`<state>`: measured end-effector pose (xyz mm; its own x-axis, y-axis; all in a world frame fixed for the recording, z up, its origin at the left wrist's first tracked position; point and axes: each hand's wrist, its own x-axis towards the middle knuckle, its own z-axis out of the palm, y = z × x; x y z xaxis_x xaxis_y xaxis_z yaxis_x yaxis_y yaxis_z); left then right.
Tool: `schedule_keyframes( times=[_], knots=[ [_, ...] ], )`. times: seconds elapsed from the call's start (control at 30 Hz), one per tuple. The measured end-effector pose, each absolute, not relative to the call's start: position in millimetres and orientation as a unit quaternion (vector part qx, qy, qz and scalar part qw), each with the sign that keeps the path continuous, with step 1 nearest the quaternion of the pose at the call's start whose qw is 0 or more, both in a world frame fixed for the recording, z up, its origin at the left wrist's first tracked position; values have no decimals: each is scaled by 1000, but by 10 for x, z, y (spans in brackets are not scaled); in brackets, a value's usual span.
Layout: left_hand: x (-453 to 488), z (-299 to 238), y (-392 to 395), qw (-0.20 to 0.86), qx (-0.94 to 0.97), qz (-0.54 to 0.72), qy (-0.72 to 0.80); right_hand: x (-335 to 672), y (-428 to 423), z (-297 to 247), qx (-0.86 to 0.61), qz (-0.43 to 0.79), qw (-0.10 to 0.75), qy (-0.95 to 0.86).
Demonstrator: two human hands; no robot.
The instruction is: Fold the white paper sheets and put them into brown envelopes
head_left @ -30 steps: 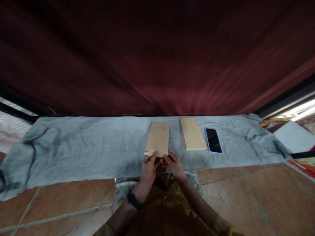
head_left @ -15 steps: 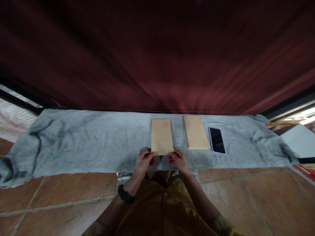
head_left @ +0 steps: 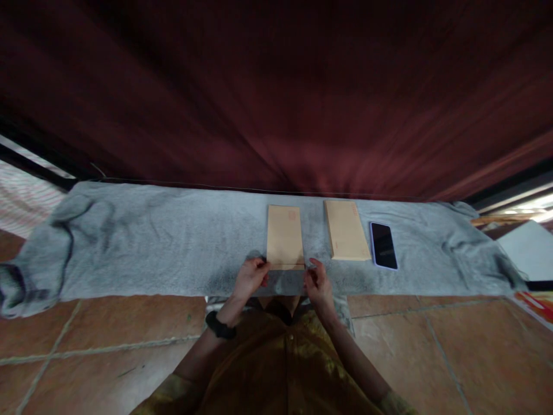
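A tan paper envelope lies flat on the grey cloth in front of me, with a faint reddish print near its top right and a crease or flap line along its near edge. My left hand pinches the envelope's near left corner between thumb and fingers. Just off the near right corner is my right hand, its thumb and forefinger apart and the other fingers curled; nothing shows between them. To the right lies a stack of similar tan envelopes.
A phone with a dark screen and a pale purple edge lies right of the stack. Grey cloth covers the long, narrow surface. Behind it hangs a dark red curtain. Floor tiles show below.
My right hand has let go of the envelope's near right corner and moved slightly right, its fingers parting. The left hand stays at its corner. The view has shifted slightly.
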<state>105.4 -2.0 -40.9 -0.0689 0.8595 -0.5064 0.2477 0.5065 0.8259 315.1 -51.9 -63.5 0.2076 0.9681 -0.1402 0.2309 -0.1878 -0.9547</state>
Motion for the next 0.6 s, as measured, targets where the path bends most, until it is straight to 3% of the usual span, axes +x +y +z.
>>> schedule_keyframes(
  times=[0.13,0.37,0.5,0.6],
  knots=[
    [1017,-398,17,531,444,245,680,3085,-596,-586,-580,259,359,-684],
    [1055,-307,-19,425,502,209,723,2982,-595,-646,-491,157,241,-822],
    [1140,-280,-165,274,571,178,753,2994,-603,-671,-489,147,225,-830],
    [1237,-318,-339,135,722,153,661,3005,-605,-684,-483,142,224,-834]
  ],
)
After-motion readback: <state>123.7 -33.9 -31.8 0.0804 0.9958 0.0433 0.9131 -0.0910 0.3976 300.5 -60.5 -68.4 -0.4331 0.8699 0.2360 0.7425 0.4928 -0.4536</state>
